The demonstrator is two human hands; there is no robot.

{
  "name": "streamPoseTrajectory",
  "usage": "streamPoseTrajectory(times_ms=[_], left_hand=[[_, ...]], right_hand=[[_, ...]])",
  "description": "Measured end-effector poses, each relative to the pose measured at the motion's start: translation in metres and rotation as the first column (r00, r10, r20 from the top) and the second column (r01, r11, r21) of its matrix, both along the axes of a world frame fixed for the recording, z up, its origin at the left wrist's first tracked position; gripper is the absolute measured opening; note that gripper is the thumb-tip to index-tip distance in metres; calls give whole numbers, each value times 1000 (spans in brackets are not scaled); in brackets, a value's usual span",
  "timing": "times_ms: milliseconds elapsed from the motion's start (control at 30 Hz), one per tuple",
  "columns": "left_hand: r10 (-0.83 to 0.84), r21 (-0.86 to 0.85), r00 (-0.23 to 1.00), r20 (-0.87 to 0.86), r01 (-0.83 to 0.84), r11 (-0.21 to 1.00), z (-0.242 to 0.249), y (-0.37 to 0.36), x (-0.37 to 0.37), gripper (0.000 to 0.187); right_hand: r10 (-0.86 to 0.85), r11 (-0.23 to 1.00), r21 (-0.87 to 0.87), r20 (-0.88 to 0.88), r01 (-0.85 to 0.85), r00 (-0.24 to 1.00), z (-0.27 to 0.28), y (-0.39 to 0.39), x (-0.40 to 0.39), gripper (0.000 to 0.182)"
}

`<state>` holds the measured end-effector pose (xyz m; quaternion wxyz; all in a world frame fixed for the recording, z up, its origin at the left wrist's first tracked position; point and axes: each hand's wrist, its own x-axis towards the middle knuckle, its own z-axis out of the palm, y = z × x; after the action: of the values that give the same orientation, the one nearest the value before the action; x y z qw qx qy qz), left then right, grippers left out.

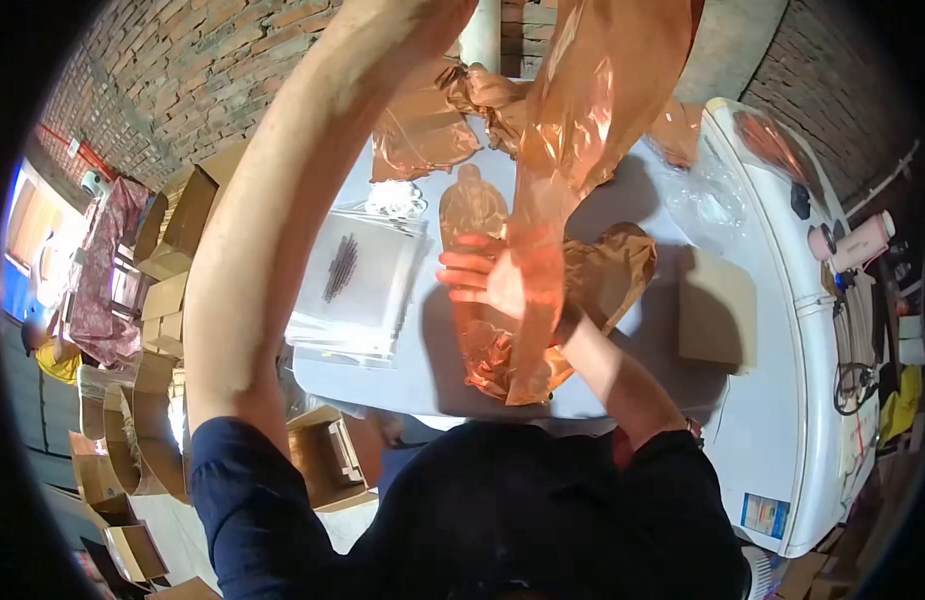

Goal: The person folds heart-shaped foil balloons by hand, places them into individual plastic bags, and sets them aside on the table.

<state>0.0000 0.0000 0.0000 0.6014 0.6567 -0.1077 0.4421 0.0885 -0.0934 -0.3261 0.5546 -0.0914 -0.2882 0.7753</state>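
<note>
My left arm (272, 230) reaches up and out past the top edge, so my left hand is out of view. A long sheet of orange translucent plastic film (607, 90) hangs from the top down to the table. My right hand (502, 285) is at the film's lower part, fingers stretched out and spread, partly seen through the orange layer. Beside its fingers lies a flat, bottle-shaped orange translucent piece (472, 205). Crumpled orange film (612, 265) bunches just right of this hand, with more orange film (422, 135) behind.
A stack of clear plastic bags (352, 280) lies left on the pale table (382, 380), near a small white bundle (395, 198). A brown cardboard square (717, 310) and clear plastic wrap (707, 200) are right. Cardboard boxes (177, 220) line the left; a person in yellow (57, 360) is far left.
</note>
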Motion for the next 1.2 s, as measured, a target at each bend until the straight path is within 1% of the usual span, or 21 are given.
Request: streamPoseTrajectory(times_ms=[67, 133, 233, 267, 300, 333, 367, 400, 533, 567, 600, 633, 667, 700, 733, 833, 933, 1033, 1067, 1167, 1200], left_hand=[[8, -25, 1000, 7, -8, 1000, -5, 3, 3, 29], [15, -21, 1000, 1, -15, 1000, -16, 3, -5, 27], [69, 21, 997, -23, -68, 997, -19, 3, -28, 26], [69, -74, 997, 34, -66, 995, -28, 2, -34, 30], [74, -171, 993, 94, -57, 984, -33, -9, -40, 34], [170, -25, 985, -40, -171, 985, -55, 36, -60, 39], [280, 145, 949, -148, -259, 955, -76, 80, -80, 45], [277, 108, 954, -118, -265, 958, -90, 58, -95, 42], [433, 78, 764, -479, -454, 888, -128, -6, -152, 28], [321, 2, 880, -349, -342, 940, -145, -23, -158, 25], [327, 12, 854, -404, -352, 936, -168, -26, -166, 24], [406, 203, 822, -399, -353, 913, -192, -26, -172, 23], [435, 273, 790, -432, -345, 898, -208, -35, -176, 23], [386, 207, 788, -480, -326, 923, -225, -45, -178, 24], [429, 314, 766, -479, -307, 898, -242, -50, -179, 25], [498, 348, 653, -571, -357, 867, -289, -83, -173, 44], [563, 480, 629, -536, -321, 816, -315, -107, -160, 51], [670, 652, 540, -509, -267, 710, -333, -118, -157, 50], [692, 659, 526, -495, -292, 694, -338, -120, -157, 49], [730, 665, 492, -475, -344, 664, -347, -128, -163, 47], [731, 659, 488, -477, -352, 665, -344, -131, -166, 46]], right_hand=[[2, 999, -33, -79, -5, 997, -2, -4, 10, 71], [118, 991, 84, -241, -101, 963, -20, -24, 39, 60], [-31, 997, 61, -198, 44, 980, -26, -37, 80, 42], [-287, 958, -22, -5, 287, 958, -21, -49, 92, 39], [-518, 831, -38, 310, 555, 797, -14, -59, 98, 36], [-585, 707, -26, 541, 707, 605, -8, -60, 105, 33], [-600, 664, 35, 621, 747, 505, -23, -49, 129, 35], [-542, 676, -22, 661, 736, 518, 0, -47, 127, 34], [-355, 801, -67, 746, 594, 563, 31, -23, 153, 19], [-344, 829, 18, 803, 558, 486, 34, -23, 158, 18], [-338, 855, 99, 851, 508, 402, 41, -25, 164, 17], [-338, 878, 178, 888, 444, 311, 44, -22, 172, 16], [-321, 889, 227, 928, 398, 190, 42, -13, 187, 15], [-308, 900, 269, 949, 343, 64, 40, -6, 197, 13], [-182, 896, 125, 979, 426, 95, 55, -7, 190, 12], [-135, 969, 158, 982, 188, -130, 55, 19, 214, 11], [-95, 979, 160, 904, 124, -417, 54, 38, 223, 15], [-263, 931, 355, 813, 83, -519, 49, 44, 213, 20], [-147, 958, 246, 861, 145, -487, 53, 44, 212, 22], [-232, 954, 294, 847, 57, -479, 23, 58, 236, 19], [-163, 970, 232, 838, 70, -520, 27, 57, 229, 16]])
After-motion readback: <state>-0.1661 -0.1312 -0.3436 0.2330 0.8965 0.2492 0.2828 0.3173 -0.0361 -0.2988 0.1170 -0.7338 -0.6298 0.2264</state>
